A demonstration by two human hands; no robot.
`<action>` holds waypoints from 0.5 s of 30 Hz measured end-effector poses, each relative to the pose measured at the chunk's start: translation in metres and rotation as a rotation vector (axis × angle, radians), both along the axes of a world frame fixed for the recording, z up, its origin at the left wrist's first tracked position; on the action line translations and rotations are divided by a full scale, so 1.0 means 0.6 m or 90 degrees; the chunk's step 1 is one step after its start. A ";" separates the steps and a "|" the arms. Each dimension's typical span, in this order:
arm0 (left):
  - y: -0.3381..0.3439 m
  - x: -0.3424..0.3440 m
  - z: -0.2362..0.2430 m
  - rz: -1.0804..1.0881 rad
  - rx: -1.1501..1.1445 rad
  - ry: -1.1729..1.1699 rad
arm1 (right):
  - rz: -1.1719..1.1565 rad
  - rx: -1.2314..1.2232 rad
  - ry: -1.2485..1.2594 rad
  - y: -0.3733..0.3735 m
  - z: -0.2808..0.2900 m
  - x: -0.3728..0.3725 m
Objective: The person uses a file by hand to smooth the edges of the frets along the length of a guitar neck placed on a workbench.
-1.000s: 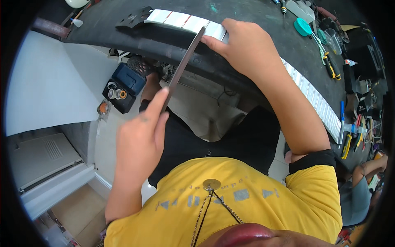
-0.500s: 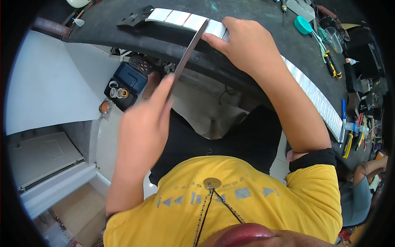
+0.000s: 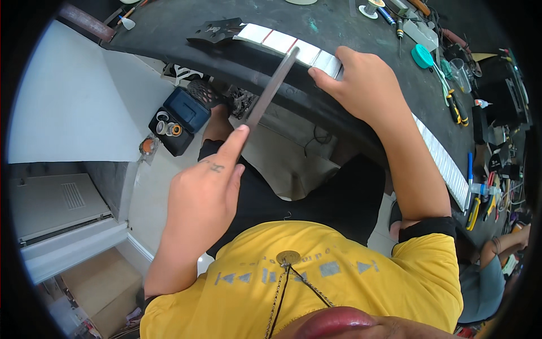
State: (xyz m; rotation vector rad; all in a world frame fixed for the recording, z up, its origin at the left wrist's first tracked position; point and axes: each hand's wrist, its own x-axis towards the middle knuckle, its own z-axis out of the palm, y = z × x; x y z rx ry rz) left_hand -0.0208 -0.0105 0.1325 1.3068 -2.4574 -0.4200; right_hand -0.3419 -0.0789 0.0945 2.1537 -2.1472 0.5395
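My left hand (image 3: 203, 189) grips a long narrow metal file (image 3: 271, 90), index finger stretched along it. The file slants up and away, its far end at the near edge of a guitar neck (image 3: 278, 40). Strips of whitish tape cover the fretboard, with frets showing as thin lines between them. The black headstock (image 3: 219, 30) points left. My right hand (image 3: 364, 85) is closed over the neck, thumb on the near edge and fingers at the far side. My right forearm hides part of the neck, and the taped part (image 3: 440, 158) shows again beyond it.
The neck lies along the front edge of a dark workbench (image 3: 339, 28). Pliers (image 3: 457, 107), a teal round container (image 3: 421, 55) and a screwdriver (image 3: 400, 28) lie to the right. An open dark case (image 3: 183, 116) with rolls stands low at left. Another person's arm (image 3: 505, 246) shows at far right.
The file has drawn back toward me and slightly toward the headstock along the neck's edge. My right hand keeps its hold on the neck. The whole view has shifted somewhat.
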 end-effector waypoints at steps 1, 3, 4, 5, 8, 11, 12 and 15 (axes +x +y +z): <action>-0.002 -0.003 -0.003 -0.003 0.000 0.001 | -0.007 -0.017 0.011 -0.001 -0.005 0.002; -0.004 -0.011 -0.007 0.006 -0.012 -0.048 | 0.003 -0.043 0.007 -0.008 -0.013 0.010; -0.009 -0.018 -0.010 -0.002 -0.010 -0.049 | 0.017 -0.070 0.003 -0.011 -0.017 0.013; -0.019 -0.023 -0.013 -0.004 -0.065 -0.072 | 0.013 -0.066 0.001 -0.016 -0.021 0.017; -0.092 -0.080 0.002 0.022 -0.082 -0.116 | 0.036 -0.052 0.012 -0.018 -0.022 0.014; -0.209 -0.149 -0.005 -0.053 -0.142 -0.070 | 0.039 -0.071 0.006 -0.020 -0.017 0.017; -0.206 -0.155 0.007 -0.035 -0.095 -0.085 | 0.038 -0.045 -0.005 -0.022 -0.012 0.014; -0.143 -0.126 0.014 0.007 -0.006 -0.081 | 0.033 -0.039 -0.010 -0.018 -0.021 0.004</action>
